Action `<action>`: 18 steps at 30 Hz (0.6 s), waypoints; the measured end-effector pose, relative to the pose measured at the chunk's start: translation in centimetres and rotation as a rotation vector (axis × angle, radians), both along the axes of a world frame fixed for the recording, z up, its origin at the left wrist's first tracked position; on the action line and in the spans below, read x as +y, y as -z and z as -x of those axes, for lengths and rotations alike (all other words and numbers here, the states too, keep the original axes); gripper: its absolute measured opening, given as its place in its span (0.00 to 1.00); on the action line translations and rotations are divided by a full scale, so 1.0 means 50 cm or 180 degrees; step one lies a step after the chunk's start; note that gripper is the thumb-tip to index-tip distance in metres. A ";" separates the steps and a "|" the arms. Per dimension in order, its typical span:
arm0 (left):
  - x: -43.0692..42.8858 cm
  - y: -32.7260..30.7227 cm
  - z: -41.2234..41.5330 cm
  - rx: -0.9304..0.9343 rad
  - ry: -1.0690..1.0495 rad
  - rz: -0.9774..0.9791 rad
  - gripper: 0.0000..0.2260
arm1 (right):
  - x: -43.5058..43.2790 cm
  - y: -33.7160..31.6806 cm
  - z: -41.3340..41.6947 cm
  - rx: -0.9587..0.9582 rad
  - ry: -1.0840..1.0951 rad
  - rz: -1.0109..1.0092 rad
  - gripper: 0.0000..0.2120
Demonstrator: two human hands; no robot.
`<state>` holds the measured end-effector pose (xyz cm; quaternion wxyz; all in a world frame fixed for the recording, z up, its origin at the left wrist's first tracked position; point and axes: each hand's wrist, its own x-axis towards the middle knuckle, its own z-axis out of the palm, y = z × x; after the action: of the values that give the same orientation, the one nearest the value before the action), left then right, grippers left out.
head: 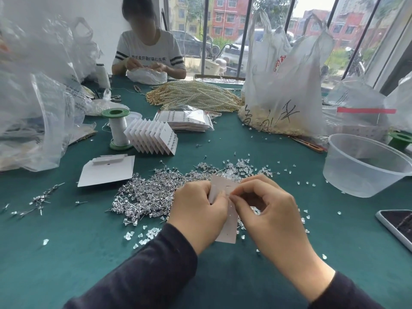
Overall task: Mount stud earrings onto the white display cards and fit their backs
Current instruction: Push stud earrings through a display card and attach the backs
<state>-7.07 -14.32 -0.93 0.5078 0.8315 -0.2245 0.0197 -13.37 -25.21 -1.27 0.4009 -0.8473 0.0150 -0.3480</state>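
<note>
My left hand [197, 210] grips a white display card [229, 221] by its left edge, held upright over the green table. My right hand [265, 212] pinches something tiny against the card's upper face with thumb and forefinger; the item is too small to make out. Behind the card lies a heap of silver stud earrings [147, 192]. Clear plastic earring backs [243, 166] are scattered beyond it and around my hands. A fanned row of filled cards [153, 136] stands further back, and blank white cards [107, 171] lie flat at the left.
A clear plastic tub [365, 166] stands at the right, a phone [396, 226] near the right edge. A green-capped thread spool [117, 128], pearl strands [194, 94] and plastic bags [283, 85] fill the back. Another person [148, 54] works across the table.
</note>
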 end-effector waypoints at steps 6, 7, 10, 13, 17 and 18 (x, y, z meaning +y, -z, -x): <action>0.002 -0.001 0.003 -0.0376 -0.0014 -0.0186 0.14 | 0.002 0.003 -0.002 0.0002 0.0010 -0.0064 0.08; 0.003 -0.001 0.005 -0.0454 -0.0016 -0.0223 0.15 | 0.002 0.003 -0.002 0.0018 0.0004 -0.0086 0.08; 0.003 -0.001 0.009 -0.0582 0.0020 -0.0233 0.19 | -0.001 0.001 -0.002 0.0041 -0.0020 -0.0171 0.08; 0.002 0.000 0.008 -0.0619 0.0085 -0.0180 0.18 | -0.002 -0.002 -0.001 0.0058 -0.0062 -0.0157 0.08; 0.003 0.000 0.011 -0.0668 0.0192 -0.0141 0.18 | -0.006 -0.008 0.002 0.0081 -0.0134 -0.0135 0.09; 0.004 0.000 0.010 -0.0646 0.0199 -0.0109 0.18 | -0.007 -0.009 0.002 0.0082 -0.0163 -0.0137 0.09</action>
<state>-7.59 -14.13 -0.95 0.4685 0.8264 -0.3009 0.0842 -13.48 -25.54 -0.82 0.4276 -0.8431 0.0060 -0.3262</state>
